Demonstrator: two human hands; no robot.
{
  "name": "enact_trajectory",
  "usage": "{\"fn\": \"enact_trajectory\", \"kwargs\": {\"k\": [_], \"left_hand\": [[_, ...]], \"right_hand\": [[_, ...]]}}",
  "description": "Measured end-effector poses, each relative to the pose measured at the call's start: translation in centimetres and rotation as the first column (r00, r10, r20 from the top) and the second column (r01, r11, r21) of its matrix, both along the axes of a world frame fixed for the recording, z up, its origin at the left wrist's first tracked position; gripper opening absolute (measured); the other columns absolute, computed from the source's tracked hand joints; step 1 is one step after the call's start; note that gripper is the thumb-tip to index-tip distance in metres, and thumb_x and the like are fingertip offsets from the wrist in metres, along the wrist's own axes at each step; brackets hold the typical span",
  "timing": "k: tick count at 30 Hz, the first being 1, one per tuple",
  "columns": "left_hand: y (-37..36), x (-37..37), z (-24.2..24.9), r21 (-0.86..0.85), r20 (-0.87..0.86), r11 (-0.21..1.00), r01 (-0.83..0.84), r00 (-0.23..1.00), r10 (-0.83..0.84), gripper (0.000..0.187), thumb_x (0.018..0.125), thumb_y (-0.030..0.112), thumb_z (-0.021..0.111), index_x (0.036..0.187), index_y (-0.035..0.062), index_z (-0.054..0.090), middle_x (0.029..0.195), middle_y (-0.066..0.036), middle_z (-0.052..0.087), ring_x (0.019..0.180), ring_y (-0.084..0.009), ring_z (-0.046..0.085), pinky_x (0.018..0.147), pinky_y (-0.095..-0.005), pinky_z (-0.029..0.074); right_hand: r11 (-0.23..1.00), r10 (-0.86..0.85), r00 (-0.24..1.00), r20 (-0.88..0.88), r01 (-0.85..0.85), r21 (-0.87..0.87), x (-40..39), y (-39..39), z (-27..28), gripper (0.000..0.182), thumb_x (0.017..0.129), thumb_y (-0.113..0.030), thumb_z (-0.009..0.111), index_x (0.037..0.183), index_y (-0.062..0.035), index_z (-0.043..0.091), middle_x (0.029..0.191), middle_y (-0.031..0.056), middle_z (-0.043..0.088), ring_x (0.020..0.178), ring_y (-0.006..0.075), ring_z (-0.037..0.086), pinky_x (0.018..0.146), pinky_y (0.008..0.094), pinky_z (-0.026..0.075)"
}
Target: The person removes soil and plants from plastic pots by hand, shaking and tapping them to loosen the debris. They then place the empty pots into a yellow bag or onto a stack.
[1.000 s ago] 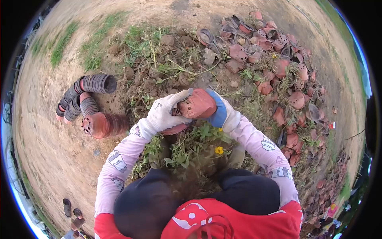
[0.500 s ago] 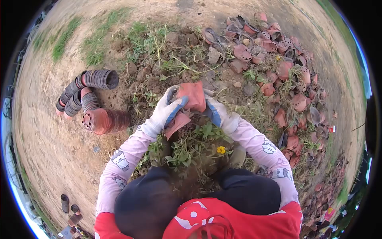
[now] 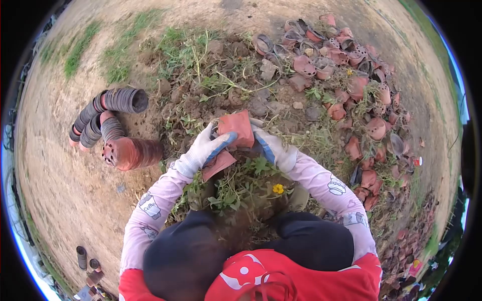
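Between my two gloved hands is a soft reddish plastic plant pot [image 3: 237, 128], crumpled and squared in shape. My left hand [image 3: 210, 145], in a white glove with a blue palm, grips its left side, the thumb pressed on the near face. My right hand [image 3: 275, 150] closes on the right side, its fingers partly hidden behind the pot. A second reddish plastic piece [image 3: 219, 164] hangs just under my left hand. Below lie green weeds [image 3: 233, 193] and a yellow flower [image 3: 278, 188], between my bent knees.
To the left lie nested stacks of plant pots [image 3: 133, 153], dark and reddish. A large heap of loose, crumpled pots [image 3: 357, 88] spreads to the right. Clods and uprooted weeds [image 3: 201, 75] cover the soil ahead. More pots [image 3: 82, 257] stand at the lower left.
Both hands and the reddish pot have shifted slightly down and toward me, the pot tilting a little. The grip on it stays the same.
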State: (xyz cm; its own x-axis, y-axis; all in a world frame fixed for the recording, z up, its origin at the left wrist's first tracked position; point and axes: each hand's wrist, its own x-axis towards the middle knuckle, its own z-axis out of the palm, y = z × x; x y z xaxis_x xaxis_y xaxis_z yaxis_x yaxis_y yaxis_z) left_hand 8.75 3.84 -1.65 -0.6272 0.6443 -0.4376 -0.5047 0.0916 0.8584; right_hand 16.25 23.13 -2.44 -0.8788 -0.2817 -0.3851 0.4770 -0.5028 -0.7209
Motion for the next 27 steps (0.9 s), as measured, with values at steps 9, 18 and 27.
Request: {"fn": "enact_trajectory", "kwargs": {"k": [9, 18, 27], "left_hand": [[-1.2, -1.3, -1.9, 0.030, -0.138, 0.964, -0.263, 0.954, 0.265, 0.012, 0.088, 0.011, 0.059, 0.091, -0.0001, 0.058, 0.079, 0.001, 0.059, 0.071, -0.0046, 0.050, 0.065, -0.0201, 0.042], [-1.2, 0.6, 2.4, -0.394, -0.485, 0.918, 0.040, 0.840, -0.244, 0.023, 0.083, 0.023, 0.064, 0.084, 0.0003, 0.059, 0.066, -0.007, 0.057, 0.058, -0.0109, 0.051, 0.054, -0.0293, 0.042], [-3.9, -0.3, 0.8, -0.102, -0.374, 0.984, -0.146, 0.922, 0.098, 0.021, 0.089, 0.018, 0.056, 0.077, 0.0016, 0.059, 0.059, 0.003, 0.052, 0.050, -0.0043, 0.043, 0.046, -0.0210, 0.034]], "right_hand": [[0.971, -0.161, 0.980, 0.118, 0.178, -0.156, 0.0, -0.6, 0.7, 0.043, 0.100, -0.024, 0.032, 0.139, -0.0057, 0.030, 0.137, 0.0092, 0.040, 0.122, 0.0198, 0.044, 0.103, 0.0355, 0.038], [0.996, -0.052, 0.983, -0.175, 0.063, 0.058, -0.5, 0.8, -1.2, 0.045, 0.099, -0.024, 0.033, 0.139, -0.0030, 0.029, 0.135, 0.0084, 0.043, 0.120, 0.0173, 0.045, 0.101, 0.0325, 0.037], [0.926, -0.259, 0.952, 0.164, 0.293, -0.239, -1.5, 3.6, -1.9, 0.039, 0.098, -0.028, 0.039, 0.128, -0.0045, 0.044, 0.123, 0.0097, 0.054, 0.106, 0.0231, 0.057, 0.092, 0.0394, 0.048]]}}
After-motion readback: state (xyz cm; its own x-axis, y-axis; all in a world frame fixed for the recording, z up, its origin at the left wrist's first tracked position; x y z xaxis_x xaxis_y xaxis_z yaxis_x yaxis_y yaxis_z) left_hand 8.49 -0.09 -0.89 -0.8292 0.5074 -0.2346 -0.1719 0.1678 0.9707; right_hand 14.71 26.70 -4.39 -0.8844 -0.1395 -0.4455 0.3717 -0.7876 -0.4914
